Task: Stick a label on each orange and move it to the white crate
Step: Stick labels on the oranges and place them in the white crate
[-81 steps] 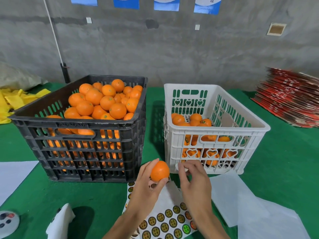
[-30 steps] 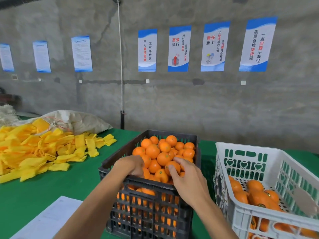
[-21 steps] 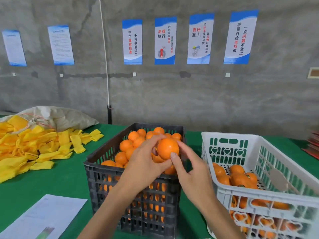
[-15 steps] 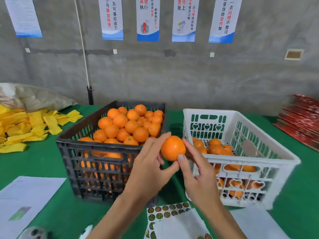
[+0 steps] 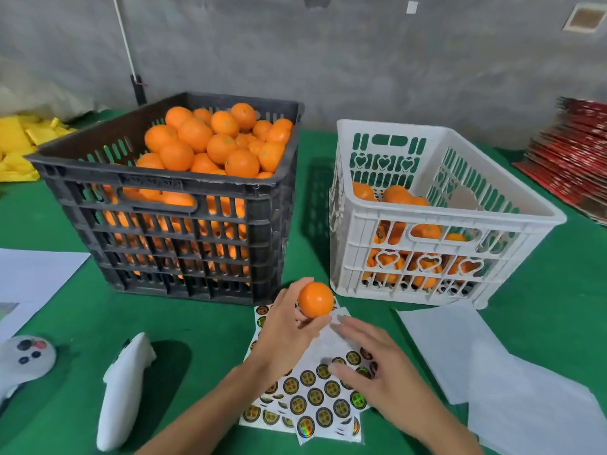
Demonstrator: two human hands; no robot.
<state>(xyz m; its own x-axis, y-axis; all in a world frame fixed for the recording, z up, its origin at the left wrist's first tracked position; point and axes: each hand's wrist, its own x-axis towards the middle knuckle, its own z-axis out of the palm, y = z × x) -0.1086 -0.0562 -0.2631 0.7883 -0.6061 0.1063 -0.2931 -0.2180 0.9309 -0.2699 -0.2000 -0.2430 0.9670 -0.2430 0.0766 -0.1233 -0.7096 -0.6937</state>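
1. Green cloth (image 5: 210, 330) covers the table; a bare grey concrete wall (image 5: 361, 60) stands behind it.
2. Landmark: black crate (image 5: 170, 238), heaped above its rim with oranges (image 5: 216, 142).
3. White crate (image 5: 427, 211) stands just right of the black crate, a strip of cloth between them; partly filled with oranges.
4. Left hand (image 5: 285, 326), in front of the black crate's near right corner, grips one orange (image 5: 315, 299) between thumb and fingertips, held above the table. No label visible on its facing side.
5. Right hand (image 5: 371, 362), near the left one, lies with fingers spread and nearly straight over the label sheet (image 5: 315, 402); thumb tip down among the round labels. Whether it pinches a label: cannot tell.
6. Label sheet lies flat in front of the black crate, towards its right end.
7. White backing papers (image 5: 460, 349) lie in front of the white crate.
8. Two white controllers (image 5: 123, 389) lie in front of the black crate's left half.
9. Yellow pile (image 5: 16, 142) sits left of the black crate; red stack (image 5: 571, 159) far right.
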